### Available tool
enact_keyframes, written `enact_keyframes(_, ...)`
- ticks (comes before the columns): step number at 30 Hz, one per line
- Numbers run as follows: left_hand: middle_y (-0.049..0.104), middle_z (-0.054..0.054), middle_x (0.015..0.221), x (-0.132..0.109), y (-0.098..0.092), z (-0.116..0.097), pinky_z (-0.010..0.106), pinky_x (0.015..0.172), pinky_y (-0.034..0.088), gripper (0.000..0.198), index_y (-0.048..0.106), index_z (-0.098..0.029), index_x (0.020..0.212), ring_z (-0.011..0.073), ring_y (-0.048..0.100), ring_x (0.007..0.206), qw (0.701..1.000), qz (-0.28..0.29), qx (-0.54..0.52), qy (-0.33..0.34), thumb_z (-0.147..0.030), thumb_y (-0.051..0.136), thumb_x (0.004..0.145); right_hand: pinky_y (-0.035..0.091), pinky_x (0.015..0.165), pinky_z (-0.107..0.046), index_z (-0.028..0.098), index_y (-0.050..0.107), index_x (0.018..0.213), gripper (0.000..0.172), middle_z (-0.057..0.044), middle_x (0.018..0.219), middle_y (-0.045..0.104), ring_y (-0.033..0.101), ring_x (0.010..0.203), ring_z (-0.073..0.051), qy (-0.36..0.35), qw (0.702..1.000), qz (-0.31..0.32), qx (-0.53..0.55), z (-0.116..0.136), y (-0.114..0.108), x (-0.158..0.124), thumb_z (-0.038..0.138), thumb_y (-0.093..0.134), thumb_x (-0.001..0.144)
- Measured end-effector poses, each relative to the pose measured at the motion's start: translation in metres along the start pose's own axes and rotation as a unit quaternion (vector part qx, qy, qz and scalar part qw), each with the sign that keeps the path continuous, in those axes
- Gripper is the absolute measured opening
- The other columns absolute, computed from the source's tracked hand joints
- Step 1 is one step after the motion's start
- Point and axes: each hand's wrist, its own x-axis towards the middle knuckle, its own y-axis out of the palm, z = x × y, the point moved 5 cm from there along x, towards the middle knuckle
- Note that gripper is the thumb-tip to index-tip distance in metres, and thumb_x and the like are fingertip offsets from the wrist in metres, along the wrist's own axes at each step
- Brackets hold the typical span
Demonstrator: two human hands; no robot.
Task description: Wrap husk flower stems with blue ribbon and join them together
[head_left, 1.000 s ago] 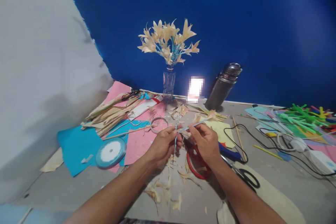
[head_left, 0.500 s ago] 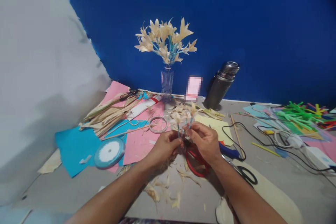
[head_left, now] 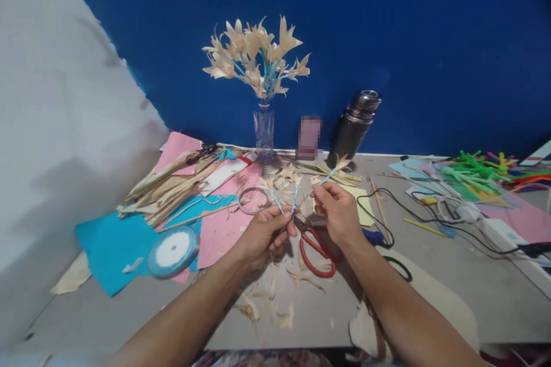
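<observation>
Two thin blue-wrapped flower stems point(head_left: 295, 200) are pinched in my left hand point(head_left: 264, 236), their pale tops hard to make out against the dried scraps behind. My right hand point(head_left: 338, 213) is closed on a single handmade flower point(head_left: 342, 163), its cream husk-like petals pointing up and right on a blue-wrapped stem. A short gap separates the two hands. Red-handled scissors point(head_left: 319, 271) lie on the table just below and between them. Cream petal scraps point(head_left: 248, 308) are scattered under my left hand.
Behind stands a clear bottle vase point(head_left: 264, 132) of cream flowers point(head_left: 258, 54), with a dark flask point(head_left: 353, 129) to its right. On the left are a blue ribbon spool point(head_left: 173, 251) and dried husks point(head_left: 172, 183). Black cable point(head_left: 413, 218) and green pipe cleaners point(head_left: 477, 175) lie right.
My hands have moved apart. My right hand has drawn one flower up and right, away from the two stems in my left hand. More of the scissors now shows.
</observation>
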Motion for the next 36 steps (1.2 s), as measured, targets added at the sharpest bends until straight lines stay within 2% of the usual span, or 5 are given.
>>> enact_keyframes(3,0.065,-0.001,0.062,0.0,0.001,0.001,0.017,0.035,0.021,0.032,0.063,-0.012,0.098,0.0016,0.031,0.032,1.0,0.005,-0.018,-0.007,-0.033,0.075,0.078,0.033,0.046,-0.023,0.019,0.064,0.067,0.03,0.002,0.056,0.056,0.041,0.048,-0.009,-0.004,1.0,0.0,-0.006,0.0,0.0,-0.001,0.044,0.078,0.075)
enact_keyframes(8,0.068,0.001,0.067,-0.001,0.003,-0.001,0.017,0.036,0.02,0.034,0.061,-0.012,0.106,0.0018,0.035,0.032,1.0,0.02,-0.019,-0.004,-0.031,0.074,0.081,0.032,0.045,-0.023,0.019,0.064,0.065,0.03,0.003,0.055,0.055,0.041,0.048,-0.009,0.009,1.0,0.016,0.007,0.001,0.003,-0.004,0.043,0.078,0.075)
enact_keyframes(22,0.068,0.003,0.066,-0.004,0.006,0.0,0.017,0.035,0.019,0.033,0.065,-0.011,0.108,0.0021,0.038,0.033,0.998,0.045,-0.032,-0.018,-0.03,0.074,0.081,0.028,0.045,-0.023,0.018,0.065,0.064,0.029,0.004,0.053,0.054,0.039,0.047,-0.008,0.046,0.997,0.055,0.024,-0.001,0.008,-0.008,0.041,0.077,0.077)
enact_keyframes(36,0.066,0.001,0.064,-0.006,0.012,0.0,0.016,0.034,0.016,0.034,0.066,-0.011,0.107,0.0013,0.035,0.032,0.997,0.051,-0.038,-0.036,-0.029,0.074,0.08,0.028,0.045,-0.022,0.018,0.065,0.062,0.03,0.005,0.049,0.05,0.037,0.046,-0.008,0.04,0.998,0.045,0.001,0.0,0.008,-0.009,0.042,0.077,0.076)
